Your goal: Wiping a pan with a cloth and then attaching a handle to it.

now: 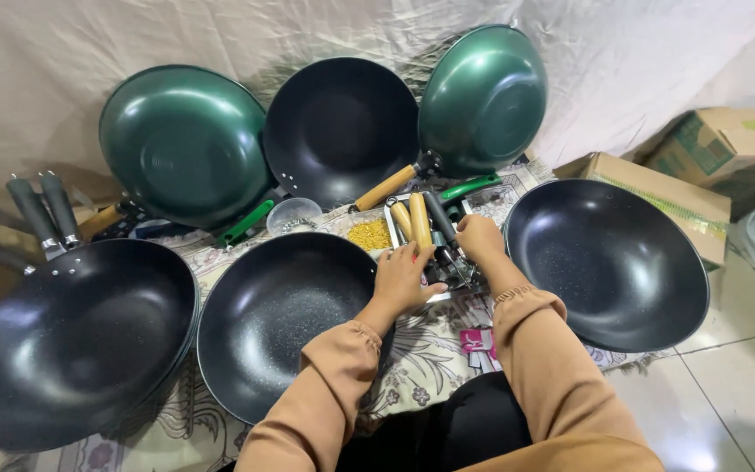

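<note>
Hands over handle tray [447, 278]: left hand [402, 278] fingertips touch wooden handle [419, 223], loosely curled; right hand [481, 240] just beside black handle [440, 218], grip unclear. Wok [281, 319] under left wrist.

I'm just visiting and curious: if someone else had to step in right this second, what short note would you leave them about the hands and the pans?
Left hand: resting on the tray of handles, fingers on a wooden handle; grip unclear.
Right hand: on the same tray, at a black handle; grip unclear.
Things: a handle-less black wok lies in front of the left arm, another at the right. A stack of handled black woks sits far left. Three woks with handles lean on the cloth behind.
Done: some woks carry handles.
Left: the two near woks have none.
</note>
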